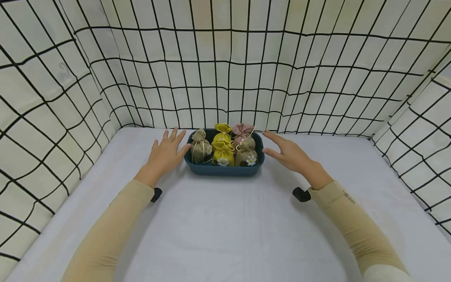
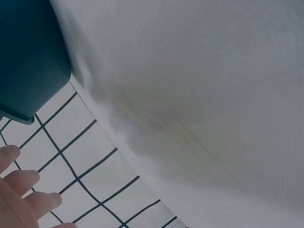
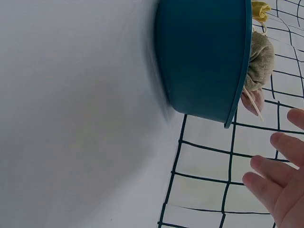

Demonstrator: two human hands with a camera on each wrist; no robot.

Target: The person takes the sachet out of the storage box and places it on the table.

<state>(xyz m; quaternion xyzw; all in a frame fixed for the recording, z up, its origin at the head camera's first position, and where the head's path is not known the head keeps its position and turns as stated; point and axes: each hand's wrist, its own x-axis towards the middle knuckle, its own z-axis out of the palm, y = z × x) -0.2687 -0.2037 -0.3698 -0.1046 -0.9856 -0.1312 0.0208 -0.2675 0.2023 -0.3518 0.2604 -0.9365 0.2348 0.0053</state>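
Lettering (image 1: 349,197) on the right sleeve (image 1: 352,219) is too small to read. A smooth blue tub (image 1: 222,170), long axis left to right, sits on the far part of the white surface (image 1: 225,223), holding drawstring fabric pouches (image 1: 223,152) in yellow, pink and tan, necks upward, white flowers (image 1: 251,160) facing near. Left hand (image 1: 166,152) and right hand (image 1: 291,154) flank it, grips unclosed, fingers apart; contact with the tub is unclear.
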